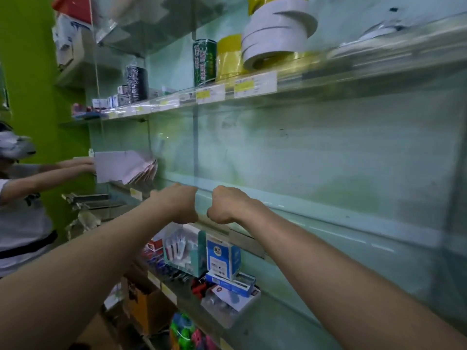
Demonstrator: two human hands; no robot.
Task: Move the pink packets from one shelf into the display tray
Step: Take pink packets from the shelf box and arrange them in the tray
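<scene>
A stack of pale pink packets (121, 168) stands at the left end of the middle shelf, and another person's hands touch its left side. A long clear display tray (353, 223) lies along the bare middle shelf; its pale rim runs off to the right. My left hand (180, 204) and my right hand (228, 207) are side by side at the tray's near left end. Both have their fingers curled down over the rim, with the fingertips hidden. The packets are about a hand's width left of my left hand.
Another person (22, 198) stands at the left, reaching into the same shelf. Tape rolls (275, 29) and a green can (204, 61) sit on the shelf above. Boxed stationery (222, 258) fills the shelf below my hands. The view is motion-blurred.
</scene>
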